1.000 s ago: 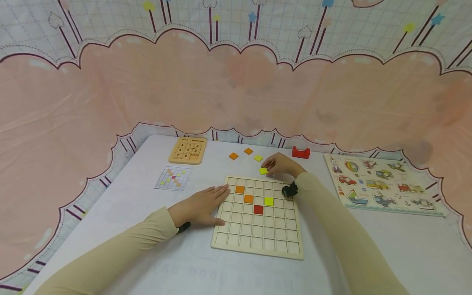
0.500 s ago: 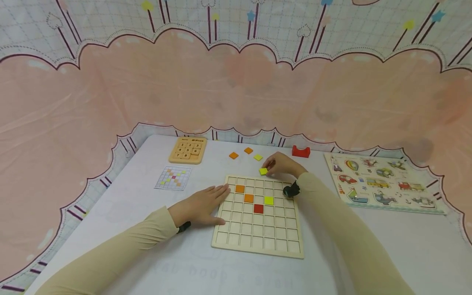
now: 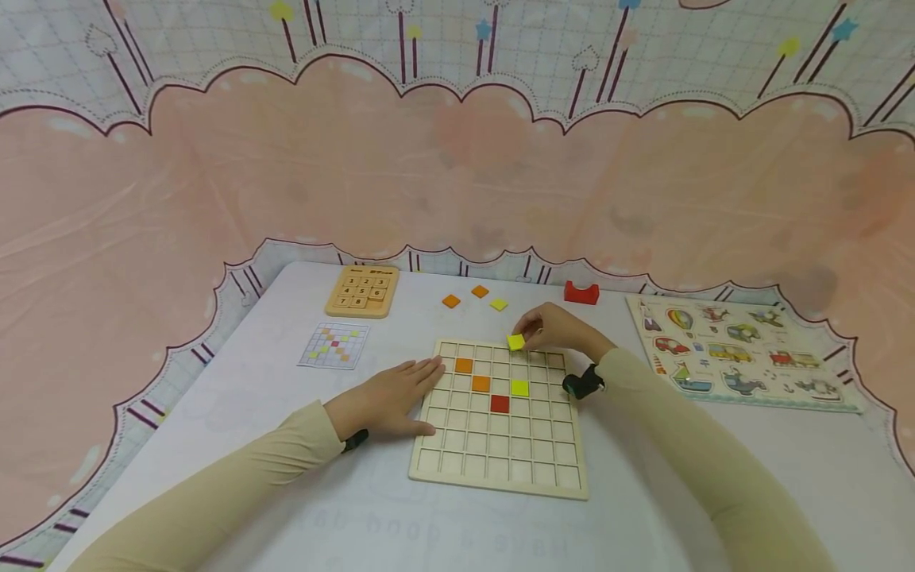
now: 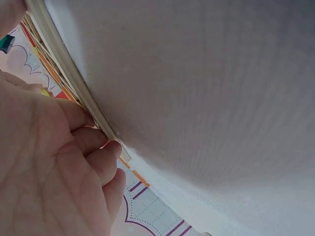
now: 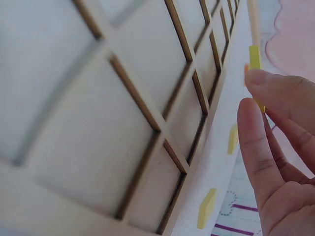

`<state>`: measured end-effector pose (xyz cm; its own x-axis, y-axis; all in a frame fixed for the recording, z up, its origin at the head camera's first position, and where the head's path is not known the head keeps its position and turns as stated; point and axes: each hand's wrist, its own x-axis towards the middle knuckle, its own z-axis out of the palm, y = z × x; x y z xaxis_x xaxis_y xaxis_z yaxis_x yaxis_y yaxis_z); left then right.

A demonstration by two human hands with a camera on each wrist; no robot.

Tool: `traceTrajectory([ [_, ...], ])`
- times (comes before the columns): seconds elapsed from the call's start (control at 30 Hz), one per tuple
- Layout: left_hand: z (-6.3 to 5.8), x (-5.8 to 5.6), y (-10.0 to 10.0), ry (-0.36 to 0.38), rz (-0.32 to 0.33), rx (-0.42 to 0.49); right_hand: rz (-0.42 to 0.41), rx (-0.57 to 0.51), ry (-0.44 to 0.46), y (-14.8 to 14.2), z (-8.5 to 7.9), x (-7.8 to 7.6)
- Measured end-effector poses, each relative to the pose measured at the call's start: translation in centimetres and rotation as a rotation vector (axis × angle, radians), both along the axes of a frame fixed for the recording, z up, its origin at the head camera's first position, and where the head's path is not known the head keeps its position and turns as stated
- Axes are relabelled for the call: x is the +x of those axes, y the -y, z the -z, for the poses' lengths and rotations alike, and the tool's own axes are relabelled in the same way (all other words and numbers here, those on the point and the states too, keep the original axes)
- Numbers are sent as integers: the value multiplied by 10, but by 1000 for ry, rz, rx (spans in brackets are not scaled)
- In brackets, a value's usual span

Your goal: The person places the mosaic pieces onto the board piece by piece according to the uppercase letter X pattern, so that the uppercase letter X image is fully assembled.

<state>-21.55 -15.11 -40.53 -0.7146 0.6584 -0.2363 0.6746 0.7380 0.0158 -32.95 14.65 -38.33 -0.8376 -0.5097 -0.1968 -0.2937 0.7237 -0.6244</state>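
Observation:
A square wooden grid board (image 3: 500,473) lies on the table with two orange tiles (image 3: 481,384), a red tile (image 3: 499,404) and a yellow tile (image 3: 519,388) in its cells. My left hand (image 3: 386,399) rests at the board's left edge, fingers extended and touching the rim, as the left wrist view also shows. Over the board's far edge, my right hand (image 3: 554,328) pinches another yellow tile (image 3: 515,342) between thumb and fingers. That pinched tile (image 5: 254,56) appears edge-on in the right wrist view, partly covered by the fingertips.
Beyond the board lie two loose orange tiles (image 3: 451,301) and a yellow tile (image 3: 498,304). A red bracket-shaped block (image 3: 581,293) stands behind the right hand. A pattern card (image 3: 333,345) and number puzzle (image 3: 362,291) are at left, a picture puzzle (image 3: 743,353) at right.
My right hand has brought the pinched yellow tile slightly nearer and to the right, from behind the board to its far rim. My left hand stays in place.

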Motion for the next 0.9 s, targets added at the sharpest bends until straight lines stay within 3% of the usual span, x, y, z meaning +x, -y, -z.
traceTrajectory([
  [0.17, 1, 0, 1, -9, 4, 1, -40, -53, -5, -8, -1, 15],
  [0.47, 3, -1, 2, -22, 15, 9, -28, -67, -2, -21, 2, 36],
  [0.9, 6, -2, 3, -15, 9, 20, -5, -64, -8, -34, 12, 42],
])
